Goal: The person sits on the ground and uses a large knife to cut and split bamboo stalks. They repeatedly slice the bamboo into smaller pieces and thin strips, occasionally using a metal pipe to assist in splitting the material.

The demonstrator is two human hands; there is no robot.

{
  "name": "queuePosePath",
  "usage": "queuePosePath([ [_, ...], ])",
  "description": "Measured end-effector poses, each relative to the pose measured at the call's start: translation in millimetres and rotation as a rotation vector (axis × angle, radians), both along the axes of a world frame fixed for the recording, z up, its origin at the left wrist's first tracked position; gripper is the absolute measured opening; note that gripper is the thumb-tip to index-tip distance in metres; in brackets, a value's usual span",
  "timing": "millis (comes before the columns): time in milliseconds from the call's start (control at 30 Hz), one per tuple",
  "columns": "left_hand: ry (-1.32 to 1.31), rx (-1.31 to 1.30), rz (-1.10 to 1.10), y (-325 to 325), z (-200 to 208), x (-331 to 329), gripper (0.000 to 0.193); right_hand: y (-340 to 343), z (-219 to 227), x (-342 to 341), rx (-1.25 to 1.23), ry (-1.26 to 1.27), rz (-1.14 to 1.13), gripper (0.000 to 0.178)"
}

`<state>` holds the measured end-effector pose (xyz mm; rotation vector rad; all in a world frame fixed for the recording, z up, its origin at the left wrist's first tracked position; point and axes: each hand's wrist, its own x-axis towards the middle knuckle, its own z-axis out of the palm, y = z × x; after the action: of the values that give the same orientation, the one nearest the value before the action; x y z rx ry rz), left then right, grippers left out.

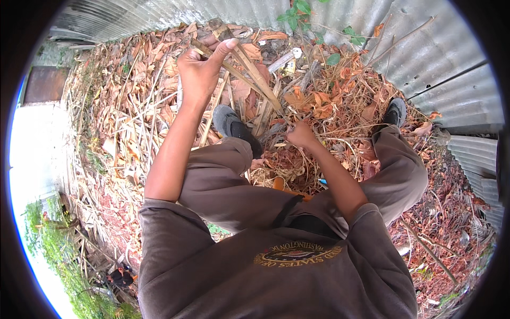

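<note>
Brown cloth of the person's shirt (pixel 276 271) fills the lower part of the head view, with both bare forearms reaching up out of its short sleeves over the bent knees of brown trousers (pixel 228 186). Left hand (pixel 202 66) is raised and curled tight around a bundle of long dry stalks (pixel 249 74), thumb laid across them; the stalks slant down from this hand toward the other one. Right hand (pixel 301 134) sits lower, fingers closed in a pinch at the lower ends of those stalks, though exactly what it grips is hard to make out among the litter. Beneath both hands lies ground covered in dry leaves (pixel 319 103). One dark shoe (pixel 234 126) rests just below the left hand, another shoe (pixel 396 111) well off beyond the right hand. Corrugated metal sheeting (pixel 441 53) stands beyond the hands, with a green plant (pixel 297 13) against it.
</note>
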<state>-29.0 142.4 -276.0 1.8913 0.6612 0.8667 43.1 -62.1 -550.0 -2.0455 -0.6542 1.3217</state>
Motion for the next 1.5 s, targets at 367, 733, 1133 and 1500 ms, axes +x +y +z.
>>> queuePosePath([
  [367,-0.146,-0.196,-0.141,-8,0,16,0.04,-12,21,3,0.254,0.886,-0.133,0.007],
  [733,-0.109,-0.003,-0.077,-3,0,18,0.037,-4,25,-13,0.187,0.404,-0.149,0.019],
  [1133,-0.087,0.037,-0.008,5,-6,6,0.041,38,133,-35,0.493,-0.337,-0.188,0.02],
  [1500,0.041,0.03,-0.114,16,-15,-10,0.04,-21,-87,-41,-0.002,-0.336,-0.209,0.022],
])
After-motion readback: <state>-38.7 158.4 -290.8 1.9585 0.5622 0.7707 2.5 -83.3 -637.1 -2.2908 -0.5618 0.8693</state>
